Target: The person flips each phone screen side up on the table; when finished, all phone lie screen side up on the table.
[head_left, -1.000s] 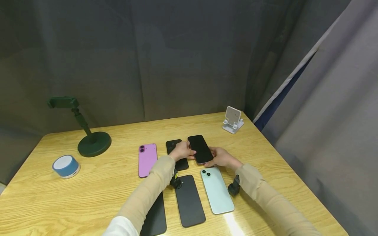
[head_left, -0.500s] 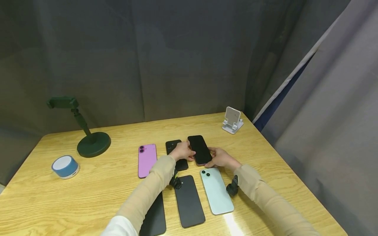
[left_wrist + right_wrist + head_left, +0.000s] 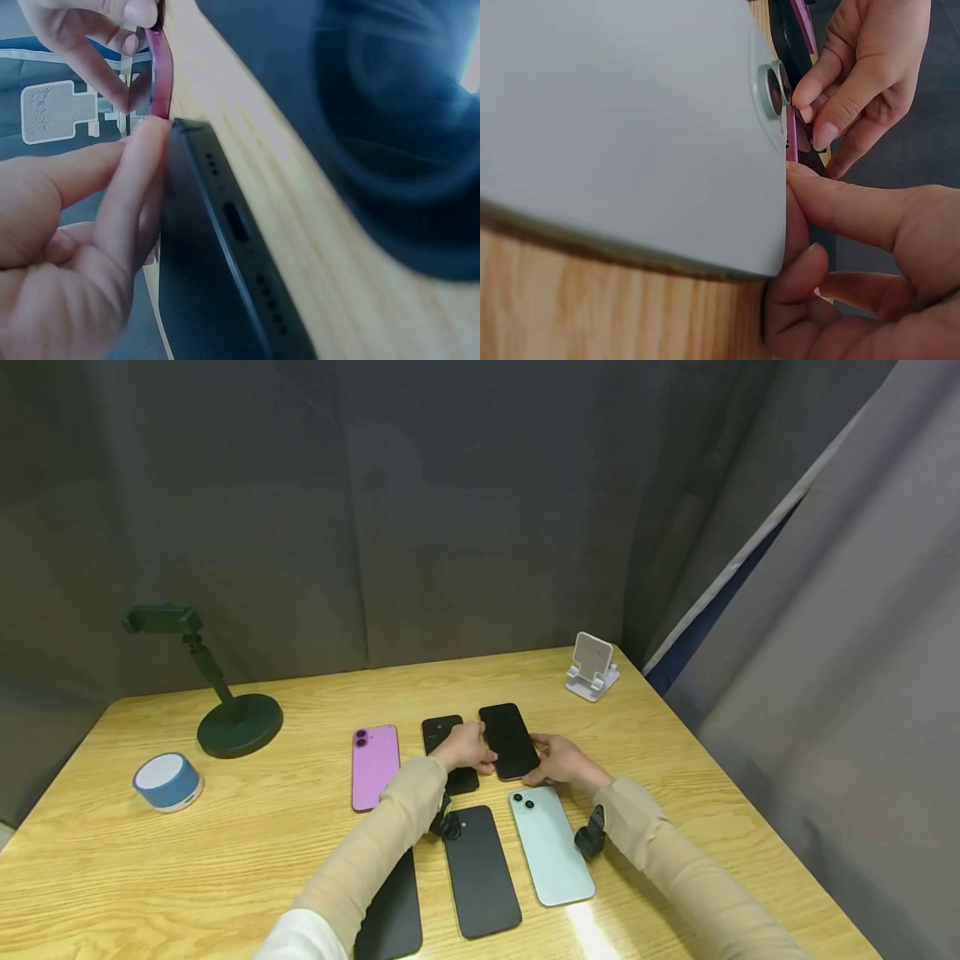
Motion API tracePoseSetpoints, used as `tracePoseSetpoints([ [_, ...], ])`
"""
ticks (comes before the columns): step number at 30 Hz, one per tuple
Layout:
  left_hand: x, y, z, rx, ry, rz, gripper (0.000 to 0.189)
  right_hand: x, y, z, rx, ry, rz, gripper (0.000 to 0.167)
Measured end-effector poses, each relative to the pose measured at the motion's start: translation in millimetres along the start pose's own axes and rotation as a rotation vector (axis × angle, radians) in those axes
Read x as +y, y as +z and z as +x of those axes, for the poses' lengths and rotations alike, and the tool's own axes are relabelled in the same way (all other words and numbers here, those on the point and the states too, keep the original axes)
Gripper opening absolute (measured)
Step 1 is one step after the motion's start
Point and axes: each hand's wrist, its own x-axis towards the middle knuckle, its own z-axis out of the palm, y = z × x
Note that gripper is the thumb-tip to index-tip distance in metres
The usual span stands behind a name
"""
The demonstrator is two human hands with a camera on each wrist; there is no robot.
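A black-screened phone with a pinkish-red edge lies screen up at the far end of the phone group. My left hand pinches its left edge near the lower corner. Around its lower right corner, my right hand grips with thumb and fingers. Beneath my left hand and partly covered is a black phone; its charging-port end fills the left wrist view. A mint-green phone lies back up just below my right hand, and looms large in the right wrist view.
A pink phone lies to the left, with a dark grey phone and another dark phone nearer me. A green phone stand, a blue-and-white round speaker-like object and a small white stand stand farther out.
Both hands stay around the same phone, which has shifted only slightly. My left fingertips now overlap its screen less than before. The other phones have not moved.
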Motion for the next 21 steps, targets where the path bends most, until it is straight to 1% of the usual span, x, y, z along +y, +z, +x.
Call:
tracePoseSetpoints([
  [4, -1.9, -0.5, -0.9, 0.004, 0.004, 0.006, 0.073, 0.7, 0.0, 1.4, -0.013, -0.007, -0.004, 0.086],
  [8, -2.4, -4.1, -4.7, -0.011, 0.013, 0.001, 0.073, 0.0, 0.0, 0.1, -0.018, -0.004, -0.005, 0.086],
  [11, -1.7, -11.4, -10.5, -0.046, 0.037, -0.055, 0.075, -0.5, -2.7, -3.4, -0.02, 0.007, -0.023, 0.084],
  [12, -1.8, -14.7, -12.3, -0.054, 0.054, -0.071, 0.075, -0.8, -4.6, -5.5, -0.03, 0.006, -0.039, 0.084],
  [15, -3.8, -28.0, -17.7, -0.058, 0.105, -0.133, 0.076, -5.2, -12.5, -12.6, -0.036, 0.015, -0.077, 0.077],
  [16, -5.4, -33.0, -18.4, -0.045, 0.119, -0.138, 0.075, -8.1, -15.0, -15.4, -0.038, 0.016, -0.087, 0.074],
  [18, -8.9, -45.0, -21.0, 0.012, 0.145, -0.091, 0.068, -14.0, -18.6, -20.7, -0.066, -0.018, -0.062, 0.067],
  [20, -11.9, -56.8, -23.3, 0.09, 0.153, -0.021, 0.06, -20.3, -16.0, -24.1, -0.104, -0.051, 0.002, 0.059],
  [21, -13.5, -62.2, -24.3, 0.13, 0.157, 0.03, 0.055, -23.4, -12.4, -25.7, -0.136, -0.069, 0.041, 0.056],
])
